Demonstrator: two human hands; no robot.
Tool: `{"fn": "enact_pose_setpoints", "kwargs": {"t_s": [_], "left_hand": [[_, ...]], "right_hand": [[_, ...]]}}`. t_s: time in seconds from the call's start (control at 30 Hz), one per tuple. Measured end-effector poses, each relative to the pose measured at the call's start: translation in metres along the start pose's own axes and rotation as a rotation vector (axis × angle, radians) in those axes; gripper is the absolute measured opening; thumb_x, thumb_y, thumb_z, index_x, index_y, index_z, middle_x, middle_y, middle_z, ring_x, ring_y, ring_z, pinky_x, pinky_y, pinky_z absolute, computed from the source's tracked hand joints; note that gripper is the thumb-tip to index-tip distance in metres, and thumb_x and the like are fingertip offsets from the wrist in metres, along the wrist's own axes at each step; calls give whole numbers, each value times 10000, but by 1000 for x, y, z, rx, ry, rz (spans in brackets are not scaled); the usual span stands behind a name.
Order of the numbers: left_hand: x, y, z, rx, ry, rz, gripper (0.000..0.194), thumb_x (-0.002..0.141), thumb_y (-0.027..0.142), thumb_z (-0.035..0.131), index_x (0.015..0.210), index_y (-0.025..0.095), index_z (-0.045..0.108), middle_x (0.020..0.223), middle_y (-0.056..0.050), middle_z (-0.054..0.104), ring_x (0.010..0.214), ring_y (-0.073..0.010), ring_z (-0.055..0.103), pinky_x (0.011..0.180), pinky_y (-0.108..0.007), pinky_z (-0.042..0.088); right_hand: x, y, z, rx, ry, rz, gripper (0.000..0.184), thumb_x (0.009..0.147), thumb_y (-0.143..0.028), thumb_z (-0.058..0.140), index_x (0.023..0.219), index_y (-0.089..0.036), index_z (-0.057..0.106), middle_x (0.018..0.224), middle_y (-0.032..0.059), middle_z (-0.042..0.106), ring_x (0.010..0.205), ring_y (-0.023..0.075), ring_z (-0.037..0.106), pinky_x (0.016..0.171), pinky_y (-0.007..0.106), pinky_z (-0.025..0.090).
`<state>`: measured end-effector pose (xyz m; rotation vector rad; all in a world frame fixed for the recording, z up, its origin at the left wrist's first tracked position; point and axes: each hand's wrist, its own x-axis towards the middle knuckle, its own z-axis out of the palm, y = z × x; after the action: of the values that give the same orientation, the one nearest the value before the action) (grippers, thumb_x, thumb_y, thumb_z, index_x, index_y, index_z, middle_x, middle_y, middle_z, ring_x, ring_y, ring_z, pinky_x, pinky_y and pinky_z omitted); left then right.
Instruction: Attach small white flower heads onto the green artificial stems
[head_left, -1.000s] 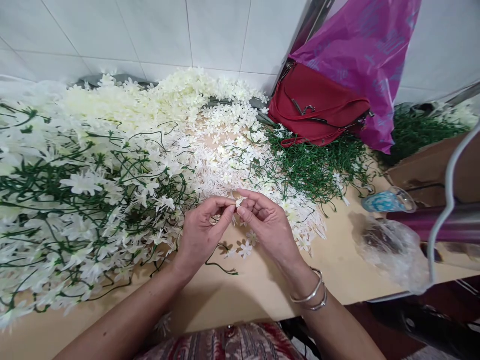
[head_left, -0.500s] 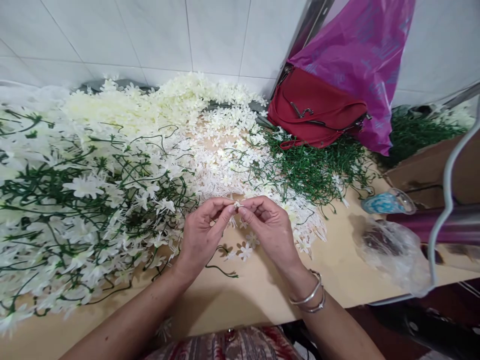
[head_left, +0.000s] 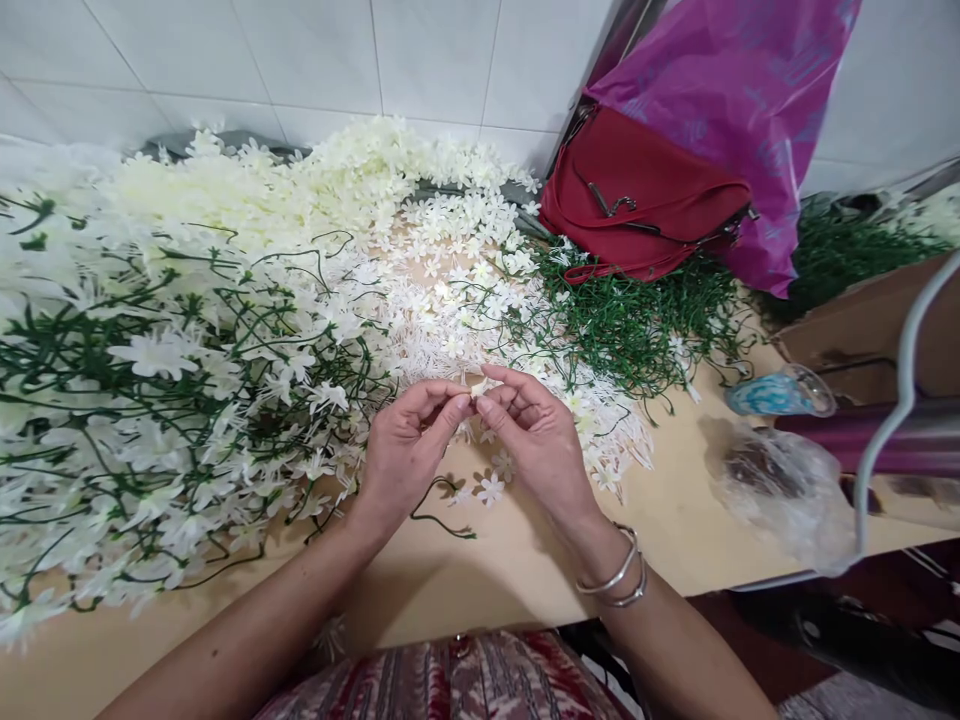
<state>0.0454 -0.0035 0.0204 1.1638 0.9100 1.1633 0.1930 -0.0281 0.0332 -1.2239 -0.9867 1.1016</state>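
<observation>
Blossom point(head_left: 480, 386), a tiny white plastic one, sat pinched between the fingertips of the left hand point(head_left: 405, 455) and right hand point(head_left: 536, 440), both closed narrowly on it above the bench's point(head_left: 480, 580) near edge. It looked easy to fumble into the loose flowers point(head_left: 450, 290) behind, where it would vanish. Fingers hid its stem; the clear bag's point(head_left: 787, 490) contents stayed murky.

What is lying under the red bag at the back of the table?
The red bag rests on green stems mixed with a few white flowers. A purple plastic bag stands behind it. Whatever lies directly beneath the bag is covered.
</observation>
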Motion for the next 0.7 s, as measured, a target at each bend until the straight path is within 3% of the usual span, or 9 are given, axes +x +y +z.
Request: {"fn": "enact_pose_setpoints", "kwargs": {"t_s": [0.3, 0.7], "left_hand": [[4, 4, -1, -84, 40, -146, 259, 853, 406, 826, 917, 169, 743, 842, -12, 796, 789, -165, 776, 800, -292, 638], [2, 8, 2, -15, 14, -17, 208, 852, 367, 825, 893, 184, 734, 821, -13, 787, 821, -177, 765, 859, -317, 639]], "right_hand": [[-2, -3, 0, -4, 81, -67, 96, 823, -249, 823, 866, -234, 738, 782, -20, 719, 706, 120, 632, 687, 272, 530], [-4, -5, 2, -84, 51, -61, 32, 842, -230, 779, 847, -234, 748, 809, 2, 773, 738, 146, 699, 759, 328, 590]]}}
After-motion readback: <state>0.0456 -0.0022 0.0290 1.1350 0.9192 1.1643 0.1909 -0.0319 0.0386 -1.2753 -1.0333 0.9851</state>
